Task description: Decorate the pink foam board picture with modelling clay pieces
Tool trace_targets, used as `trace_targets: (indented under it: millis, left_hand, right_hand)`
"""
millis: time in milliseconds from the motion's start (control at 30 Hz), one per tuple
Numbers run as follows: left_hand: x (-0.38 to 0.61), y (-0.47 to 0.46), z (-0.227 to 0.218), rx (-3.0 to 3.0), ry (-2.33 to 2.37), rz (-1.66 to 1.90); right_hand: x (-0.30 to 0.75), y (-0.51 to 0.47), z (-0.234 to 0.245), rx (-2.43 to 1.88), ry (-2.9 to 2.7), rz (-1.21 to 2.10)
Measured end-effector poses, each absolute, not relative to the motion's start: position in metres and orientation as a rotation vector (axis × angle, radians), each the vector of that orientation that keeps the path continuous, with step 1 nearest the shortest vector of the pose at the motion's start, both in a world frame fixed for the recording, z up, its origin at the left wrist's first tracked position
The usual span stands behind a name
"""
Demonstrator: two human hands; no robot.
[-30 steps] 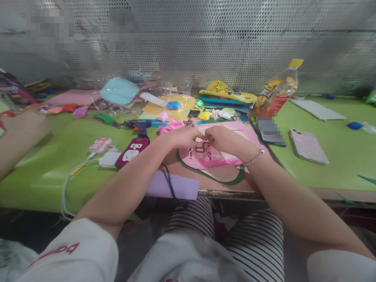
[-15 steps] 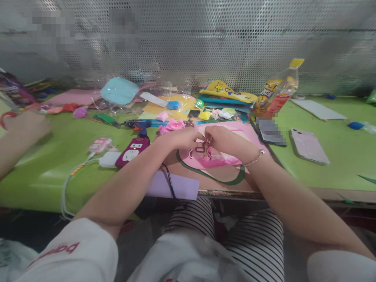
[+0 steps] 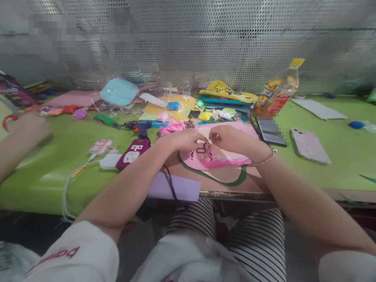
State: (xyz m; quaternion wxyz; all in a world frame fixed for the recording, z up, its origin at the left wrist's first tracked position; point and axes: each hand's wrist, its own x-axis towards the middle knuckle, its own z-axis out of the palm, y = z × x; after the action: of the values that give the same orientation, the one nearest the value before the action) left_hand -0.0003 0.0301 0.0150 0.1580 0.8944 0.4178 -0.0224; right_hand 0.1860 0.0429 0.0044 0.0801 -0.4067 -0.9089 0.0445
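A pink and cream paper craft piece [image 3: 217, 158] lies in front of me, with dark and bright pink clay shapes [image 3: 210, 152] on it. Over its upper part, my left hand [image 3: 190, 139] has its fingers drawn together, the tips close to a small pale bit. Facing it from the right, my right hand [image 3: 225, 137] is closed in a pinch just above the pink shapes. What sits between the fingers of either hand is too small to make out. Below the craft piece lies a sheet with a dark green curved outline [image 3: 235, 181].
Around me are a purple power strip [image 3: 135, 152] with a white charger, a glue gun [image 3: 142, 127], a pink lump of clay [image 3: 173, 127], a bottle [image 3: 277, 90], and two phones [image 3: 272, 131]. At far left, another person's hand [image 3: 29, 127] holds red-handled scissors [image 3: 7, 120].
My right hand has shifted slightly right, and its fingers have moved a little apart from my left hand's fingertips. My left hand stays nearly in place.
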Motion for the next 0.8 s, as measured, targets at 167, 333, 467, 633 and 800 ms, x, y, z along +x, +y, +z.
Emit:
trace_targets:
  millis: [167, 333, 467, 633, 800]
  left_hand:
    - [0.000, 0.030, 0.016, 2.523, 1.197, -0.082]
    - [-0.001, 0.033, 0.013, 2.542, 1.250, -0.092]
    - [-0.002, 0.033, 0.013, 2.565, 1.256, -0.084]
    - [-0.001, 0.033, 0.014, 2.578, 1.267, -0.083]
    - [-0.002, 0.035, 0.012, 2.588, 1.251, -0.077]
  right_hand:
    - [0.202, 0.032, -0.006, -1.081, -2.651, 0.023]
    - [0.210, 0.024, -0.018, -0.965, -2.641, -0.047]
    - [0.207, 0.021, -0.015, -0.884, -2.719, -0.071]
    - [0.203, 0.015, -0.011, -0.868, -2.843, -0.057]
    - [0.201, 0.013, -0.014, -0.902, -2.814, 0.012]
